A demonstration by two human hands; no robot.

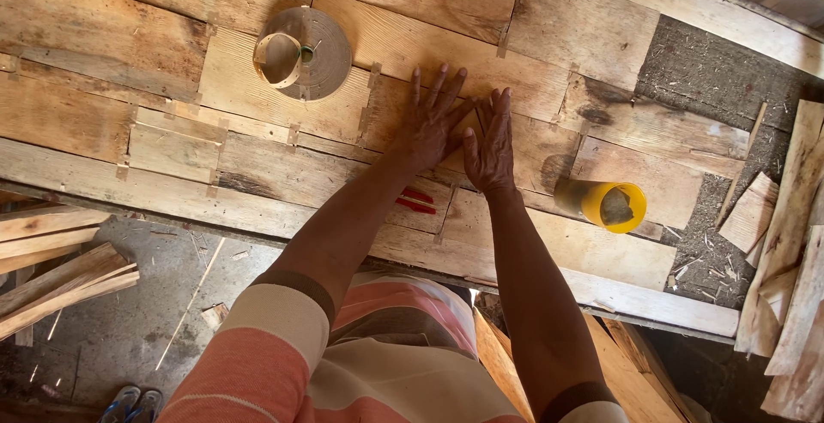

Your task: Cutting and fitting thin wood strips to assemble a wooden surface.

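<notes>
Left hand (427, 124) and right hand (490, 142) — both flat, fingers spread, holding nothing — press side by side on the patched veneer sheet (257, 88); brown tape roll (303, 52) lies far-left, nearer the left hand.

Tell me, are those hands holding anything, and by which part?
Nothing is held. The left hand and right hand lie flat, fingers spread, pressing on the wooden sheets, side by side.

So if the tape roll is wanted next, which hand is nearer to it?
Probably the left. The left hand lies flat on the veneer sheet on the side of the tape roll; the right hand lies beside it, farther off, nearer the yellow cup.
</notes>
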